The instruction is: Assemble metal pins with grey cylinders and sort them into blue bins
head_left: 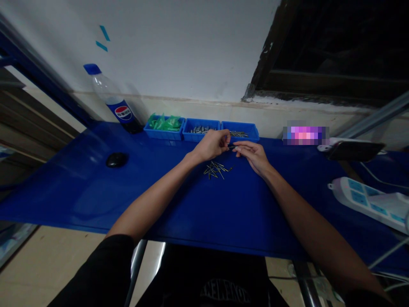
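My left hand (213,144) has its thumb and fingers closed in a pinch in front of the blue bins. Facing it, my right hand (254,155) pinches the other end of a thin metal screw (231,147), held level between the two hands just above the table. Their fingertips nearly meet, and part of the screw is hidden by them. Below the hands lies a loose pile of long brass-coloured screws (215,169). Behind, the right bin (246,137) holds similar thin metal pieces, and the middle bin (193,136) holds short grey pieces.
A left bin (164,134) holds green plastic bags (164,123). Beside it stands a Pepsi bottle (119,108). A black mouse (116,160) lies on the blue table (204,213). At right are a phone (356,150), a white power strip (367,200) and cables.
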### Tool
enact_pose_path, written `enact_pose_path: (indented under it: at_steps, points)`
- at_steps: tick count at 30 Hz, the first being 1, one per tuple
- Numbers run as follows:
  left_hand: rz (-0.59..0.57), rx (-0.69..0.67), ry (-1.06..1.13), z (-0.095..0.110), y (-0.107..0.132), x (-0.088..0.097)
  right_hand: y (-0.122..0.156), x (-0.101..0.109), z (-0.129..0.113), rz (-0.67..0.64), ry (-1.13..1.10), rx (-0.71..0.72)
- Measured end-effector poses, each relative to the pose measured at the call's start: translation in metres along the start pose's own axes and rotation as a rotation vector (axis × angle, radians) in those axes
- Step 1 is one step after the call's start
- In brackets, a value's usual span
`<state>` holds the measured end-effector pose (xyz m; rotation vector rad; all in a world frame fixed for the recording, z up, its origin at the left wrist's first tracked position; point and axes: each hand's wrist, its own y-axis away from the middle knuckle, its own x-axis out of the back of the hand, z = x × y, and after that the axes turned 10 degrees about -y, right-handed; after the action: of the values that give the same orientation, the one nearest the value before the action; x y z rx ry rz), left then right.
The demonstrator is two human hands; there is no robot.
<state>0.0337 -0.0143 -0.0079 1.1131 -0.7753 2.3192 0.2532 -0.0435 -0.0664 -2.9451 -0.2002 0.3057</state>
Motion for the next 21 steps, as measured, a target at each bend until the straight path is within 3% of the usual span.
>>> enact_pose_path:
  at_steps: [6,10,15,21]
  points:
    - [-0.065,-0.016,-0.01,0.003,-0.001,0.004,0.0,-0.002,0.001,0.018,-0.022,-0.005]
    - [-0.257,-0.017,-0.118,-0.009,0.0,0.019,0.001,-0.002,-0.002,0.075,-0.08,-0.002]
    - [-0.534,0.08,-0.214,-0.027,0.007,0.044,0.003,-0.001,-0.009,0.094,-0.123,0.025]
    - [-0.654,0.054,-0.206,-0.019,0.008,0.04,0.003,0.001,-0.009,0.076,-0.136,0.002]
